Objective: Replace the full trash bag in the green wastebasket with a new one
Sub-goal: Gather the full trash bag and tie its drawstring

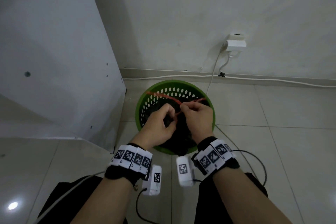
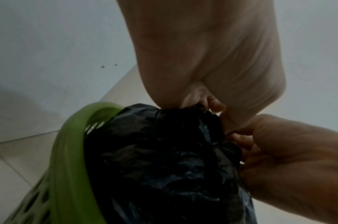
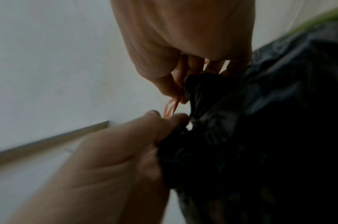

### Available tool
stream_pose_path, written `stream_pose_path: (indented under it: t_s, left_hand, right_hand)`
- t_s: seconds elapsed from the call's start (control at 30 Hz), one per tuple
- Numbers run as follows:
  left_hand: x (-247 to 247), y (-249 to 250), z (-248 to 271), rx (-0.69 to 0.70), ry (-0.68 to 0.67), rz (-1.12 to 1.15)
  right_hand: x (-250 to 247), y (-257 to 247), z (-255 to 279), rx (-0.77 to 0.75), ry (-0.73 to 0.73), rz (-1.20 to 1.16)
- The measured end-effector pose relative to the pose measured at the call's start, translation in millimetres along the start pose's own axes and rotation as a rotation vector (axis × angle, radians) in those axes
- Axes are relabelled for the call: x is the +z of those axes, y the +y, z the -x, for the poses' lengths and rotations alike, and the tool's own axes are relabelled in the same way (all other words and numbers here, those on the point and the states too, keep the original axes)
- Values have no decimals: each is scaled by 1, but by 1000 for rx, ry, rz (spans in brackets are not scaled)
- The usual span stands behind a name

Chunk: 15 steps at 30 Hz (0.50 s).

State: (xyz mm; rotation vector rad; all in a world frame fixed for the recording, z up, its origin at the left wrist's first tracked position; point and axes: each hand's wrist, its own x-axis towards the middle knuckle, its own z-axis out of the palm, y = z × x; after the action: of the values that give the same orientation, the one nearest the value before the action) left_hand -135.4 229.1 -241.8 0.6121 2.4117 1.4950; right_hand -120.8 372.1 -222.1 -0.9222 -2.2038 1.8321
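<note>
Two hands meeting over one green wastebasket [image 1: 175, 85], set on pale floor tiles [image 1: 272, 132] close to the wall baseboard [image 1: 254, 76] at twelve o'clock. One white cabinet panel [image 1: 54, 51] crowding the nine o'clock side, nearly touching the rim; open floor spreading toward three o'clock, crossed by one thin cable [image 1: 211, 78] dropping from one wall socket [image 1: 235, 43]. One black trash bag [image 1: 181, 138] inside the basket, neck gathered up above the rim. One red drawstring [image 1: 163, 95] arching across the opening toward ten o'clock. Left hand [image 1: 160, 123] curled, fingers clenched round the bunched bag neck. Right hand [image 1: 197, 118] curled too, thumb and forefinger pinching the drawstring just beside the left knuckles. Both wrists angled inward, each wearing one marker-covered band [image 1: 131, 159].
</note>
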Motion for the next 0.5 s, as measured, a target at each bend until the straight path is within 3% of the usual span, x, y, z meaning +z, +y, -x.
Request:
stream_pose_path:
  t_s: [0.1, 0.2, 0.33, 0.4, 0.5]
  left_hand:
    - [-11, -2, 0, 121, 99, -8]
    - [-16, -3, -5, 154, 168, -7]
    - [-17, -4, -7, 166, 213, 58]
    - [-15, -4, -4, 168, 172, 90]
    - [-11, 0, 1, 132, 143, 116]
  right_hand:
    - [-14, -11, -1, -143, -250, 405]
    - [-27, -25, -5, -84, -583, 507]
    - [-40, -31, -15, 150, -788, 99]
    - [-42, -29, -18, 218, -787, -66]
    - [-39, -23, -18, 226, -758, -115]
